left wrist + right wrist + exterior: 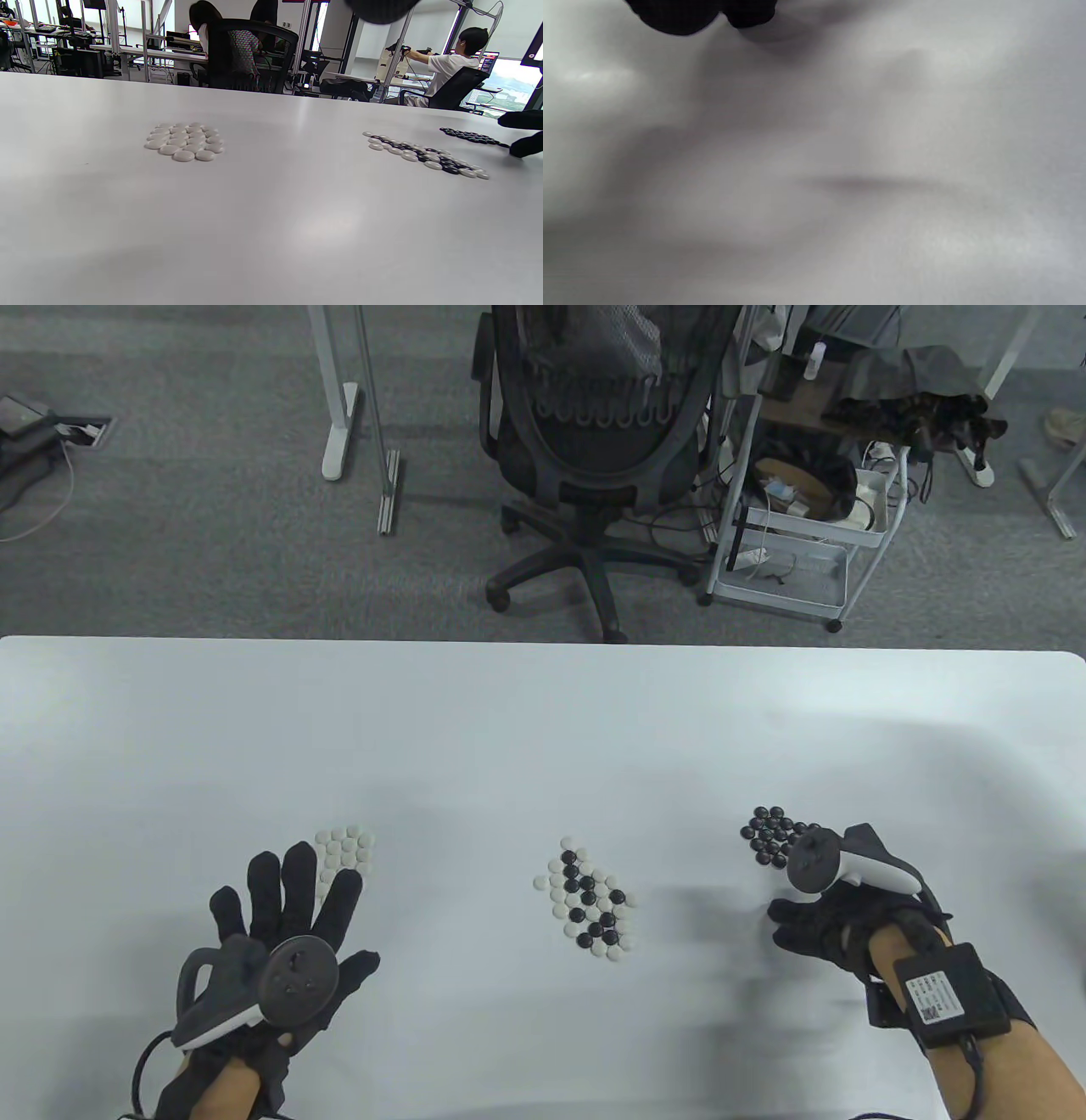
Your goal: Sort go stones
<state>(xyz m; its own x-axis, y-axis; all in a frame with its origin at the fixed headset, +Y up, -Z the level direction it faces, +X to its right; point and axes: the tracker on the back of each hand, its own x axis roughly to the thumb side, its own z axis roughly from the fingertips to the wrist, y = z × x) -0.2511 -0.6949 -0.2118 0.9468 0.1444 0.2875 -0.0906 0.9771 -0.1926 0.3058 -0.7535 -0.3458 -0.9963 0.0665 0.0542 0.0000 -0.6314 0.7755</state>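
Our mixed pile [591, 901] lies mid-tabletop between our hands, nearer our curled, seemingly empty right hand [819, 929] than our spread left hand [288, 925].

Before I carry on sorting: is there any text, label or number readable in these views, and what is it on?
None can be read.
Black box on the right wrist: a white label with small print and a code square, too small to read.
Monitors behind the table in the left wrist view: content too blurred to read.
Go stones and table: no markings visible.
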